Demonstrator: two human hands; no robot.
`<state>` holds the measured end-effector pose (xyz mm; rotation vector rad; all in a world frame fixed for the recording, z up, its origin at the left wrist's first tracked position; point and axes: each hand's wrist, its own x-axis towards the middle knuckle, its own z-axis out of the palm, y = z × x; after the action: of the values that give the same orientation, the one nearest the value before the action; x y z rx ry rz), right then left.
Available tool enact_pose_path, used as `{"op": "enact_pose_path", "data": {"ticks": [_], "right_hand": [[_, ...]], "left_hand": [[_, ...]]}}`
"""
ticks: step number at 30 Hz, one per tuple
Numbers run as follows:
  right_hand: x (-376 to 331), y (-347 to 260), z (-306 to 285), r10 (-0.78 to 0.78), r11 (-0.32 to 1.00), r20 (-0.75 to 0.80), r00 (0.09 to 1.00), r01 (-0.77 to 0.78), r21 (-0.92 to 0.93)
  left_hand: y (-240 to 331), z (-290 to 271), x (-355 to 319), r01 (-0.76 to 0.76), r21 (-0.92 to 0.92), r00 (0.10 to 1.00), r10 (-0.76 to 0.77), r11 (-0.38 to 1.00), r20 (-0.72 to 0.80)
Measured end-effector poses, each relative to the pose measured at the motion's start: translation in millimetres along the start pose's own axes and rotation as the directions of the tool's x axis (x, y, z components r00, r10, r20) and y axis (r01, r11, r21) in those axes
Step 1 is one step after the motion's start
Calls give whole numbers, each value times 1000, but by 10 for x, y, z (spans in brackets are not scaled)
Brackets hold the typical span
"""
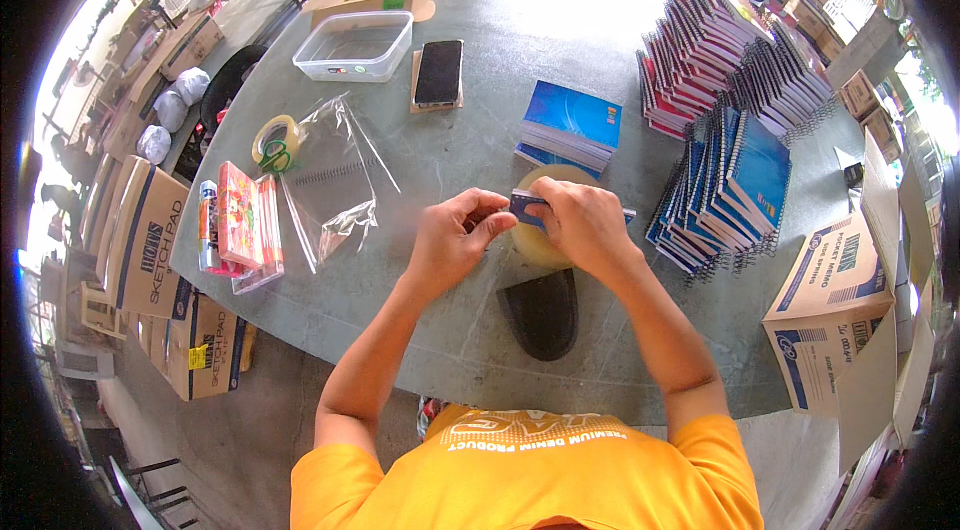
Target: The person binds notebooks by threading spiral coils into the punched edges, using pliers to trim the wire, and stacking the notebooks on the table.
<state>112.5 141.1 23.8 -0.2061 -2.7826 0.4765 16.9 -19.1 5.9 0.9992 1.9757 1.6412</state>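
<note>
pinching a small blue notebook between them, the left hand and right hand close on its ends, over a tape roll.

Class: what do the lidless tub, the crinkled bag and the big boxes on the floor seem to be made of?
Tub: clear, slightly frosted plastic, since the table shows through its walls. Bag: thin glossy plastic film, transparent, creased and glinting. Boxes: brown corrugated cardboard by the look, matte, with printed sides.

Both hands cover most of the small blue notepad (its cover unreadable)
</note>
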Motion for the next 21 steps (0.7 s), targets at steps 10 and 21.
{"op": "enact_pose_path", "data": {"ticks": [10,21], "right_hand": [[11,-17,-34,-110,993,-47,993,112,47],[36,48,80,-156,978,-124,980,171,117]], "left_hand": [[-22,17,109,-277,442,924,363,853,-121],[211,-202,183,-96,340,985,41,935,166]]}}
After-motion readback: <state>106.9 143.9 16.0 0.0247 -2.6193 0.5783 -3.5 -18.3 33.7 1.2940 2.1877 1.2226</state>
